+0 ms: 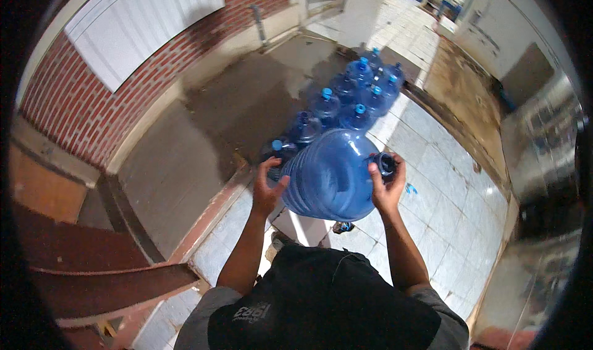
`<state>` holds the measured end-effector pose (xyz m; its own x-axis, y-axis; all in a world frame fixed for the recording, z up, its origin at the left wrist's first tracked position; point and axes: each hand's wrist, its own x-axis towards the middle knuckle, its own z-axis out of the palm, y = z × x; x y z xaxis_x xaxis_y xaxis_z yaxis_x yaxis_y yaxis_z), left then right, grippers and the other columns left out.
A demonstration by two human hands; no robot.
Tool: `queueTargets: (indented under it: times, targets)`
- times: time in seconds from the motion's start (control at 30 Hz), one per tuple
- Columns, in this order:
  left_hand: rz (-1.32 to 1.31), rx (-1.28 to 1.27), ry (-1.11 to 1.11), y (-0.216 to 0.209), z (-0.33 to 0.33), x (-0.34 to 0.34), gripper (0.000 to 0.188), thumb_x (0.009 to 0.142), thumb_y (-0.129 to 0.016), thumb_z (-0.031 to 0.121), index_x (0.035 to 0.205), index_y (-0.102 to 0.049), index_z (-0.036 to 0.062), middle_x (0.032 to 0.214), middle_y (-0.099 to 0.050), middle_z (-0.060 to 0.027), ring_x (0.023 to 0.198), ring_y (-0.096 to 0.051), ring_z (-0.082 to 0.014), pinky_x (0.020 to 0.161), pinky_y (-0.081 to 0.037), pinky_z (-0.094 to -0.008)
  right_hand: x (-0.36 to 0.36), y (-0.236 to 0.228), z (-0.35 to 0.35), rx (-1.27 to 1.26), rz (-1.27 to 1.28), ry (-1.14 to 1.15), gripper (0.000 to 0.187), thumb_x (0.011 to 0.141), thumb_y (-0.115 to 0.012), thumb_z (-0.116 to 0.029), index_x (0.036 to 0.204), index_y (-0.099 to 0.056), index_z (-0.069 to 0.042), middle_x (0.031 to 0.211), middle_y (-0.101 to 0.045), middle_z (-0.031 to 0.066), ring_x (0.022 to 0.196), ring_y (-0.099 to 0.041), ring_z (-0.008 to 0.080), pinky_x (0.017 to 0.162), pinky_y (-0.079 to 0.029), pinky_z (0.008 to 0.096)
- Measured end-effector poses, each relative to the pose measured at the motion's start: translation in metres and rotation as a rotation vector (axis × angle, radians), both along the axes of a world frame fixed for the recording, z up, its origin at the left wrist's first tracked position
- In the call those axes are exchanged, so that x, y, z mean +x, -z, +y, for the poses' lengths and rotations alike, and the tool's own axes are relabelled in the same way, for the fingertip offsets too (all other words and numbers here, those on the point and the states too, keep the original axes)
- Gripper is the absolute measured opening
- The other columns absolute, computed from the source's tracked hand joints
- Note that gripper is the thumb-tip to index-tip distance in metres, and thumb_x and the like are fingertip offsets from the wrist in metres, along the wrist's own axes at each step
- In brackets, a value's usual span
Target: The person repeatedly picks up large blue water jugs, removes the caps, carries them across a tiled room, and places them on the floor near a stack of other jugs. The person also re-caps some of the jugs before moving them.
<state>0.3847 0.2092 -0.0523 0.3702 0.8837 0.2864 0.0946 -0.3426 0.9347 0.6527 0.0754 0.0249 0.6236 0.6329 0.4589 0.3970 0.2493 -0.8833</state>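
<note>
A large blue see-through water jug (330, 177) lies on its side in the air in front of me, its neck to the right and its ribbed body to the left. My right hand (387, 186) is wrapped round the uncapped neck, thumb on the near side. At the other end, my left hand (269, 188) holds the base edge with thumb and fingers curved round it. Just beyond stand several similar upright jugs (326, 106), grouped in rows; many have light blue caps, and some necks look bare.
Pale tiles (432, 183) cover the floor at right, with small blue scraps (411, 189) on them. A raised curb (213, 217) borders the grey concrete (185, 134) at left. A brick wall (145, 72) stands far left; a brown metal beam (111, 288) lies lower left.
</note>
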Motion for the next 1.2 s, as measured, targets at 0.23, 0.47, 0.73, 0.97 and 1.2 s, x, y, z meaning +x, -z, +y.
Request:
queueTargets:
  times: [0.23, 0.47, 0.73, 0.97, 1.2]
  targets:
    - [-0.205, -0.931, -0.151, 0.173, -0.07, 0.084, 0.071, 0.086, -0.059, 0.057, 0.125, -0.046, -0.0008, 0.133, -0.048, -0.0173, 0.123, -0.048, -0.0292, 0.104, -0.036, -0.0413, 0.109, -0.03, -0.161, 0.18, 0.319, 0.299, 0.035, 0.092, -0.064, -0.016, 0.117, -0.047, 0.001, 0.1, -0.065, 0.0163, 0.094, -0.064, 0.0223, 0.085, -0.05, 0.0338]
    - [-0.114, -1.014, 0.097, 0.086, -0.174, 0.242, 0.067, 0.085, -0.06, 0.057, 0.12, -0.056, 0.0002, 0.12, -0.058, -0.0161, 0.117, -0.053, -0.0255, 0.099, -0.041, -0.0421, 0.209, -0.009, -0.318, 0.231, 0.514, 0.585, 0.035, 0.093, -0.064, -0.021, 0.116, -0.046, -0.003, 0.101, -0.065, 0.0165, 0.091, -0.065, 0.0237, 0.084, -0.052, 0.0363]
    - [-0.1, -0.965, 0.228, 0.086, -0.173, 0.365, 0.066, 0.08, -0.067, 0.043, 0.126, -0.053, -0.0022, 0.123, -0.057, -0.016, 0.115, -0.053, -0.0243, 0.1, -0.039, -0.0376, 0.361, 0.033, -0.38, 0.264, 0.72, 0.774, 0.032, 0.09, -0.067, -0.032, 0.105, -0.051, -0.009, 0.089, -0.065, 0.007, 0.075, -0.064, 0.0173, 0.059, -0.054, 0.0321]
    - [-0.228, -0.806, 0.301, 0.026, -0.109, 0.502, 0.07, 0.078, -0.066, 0.033, 0.134, -0.045, -0.0046, 0.128, -0.053, -0.0166, 0.117, -0.051, -0.0263, 0.103, -0.037, -0.0362, 0.479, 0.03, -0.331, 0.322, 0.793, 0.745, 0.032, 0.09, -0.065, -0.037, 0.099, -0.054, -0.009, 0.087, -0.065, 0.0069, 0.075, -0.065, 0.0189, 0.058, -0.054, 0.0345]
    - [-0.148, -0.842, 0.372, 0.027, -0.009, 0.682, 0.058, 0.08, -0.066, 0.024, 0.13, -0.05, -0.0032, 0.122, -0.057, -0.0134, 0.111, -0.053, -0.0225, 0.1, -0.038, -0.0337, 0.622, 0.003, -0.27, 0.298, 0.781, 0.867, 0.032, 0.09, -0.064, -0.039, 0.096, -0.053, -0.01, 0.088, -0.063, 0.0056, 0.078, -0.063, 0.0196, 0.066, -0.053, 0.0393]
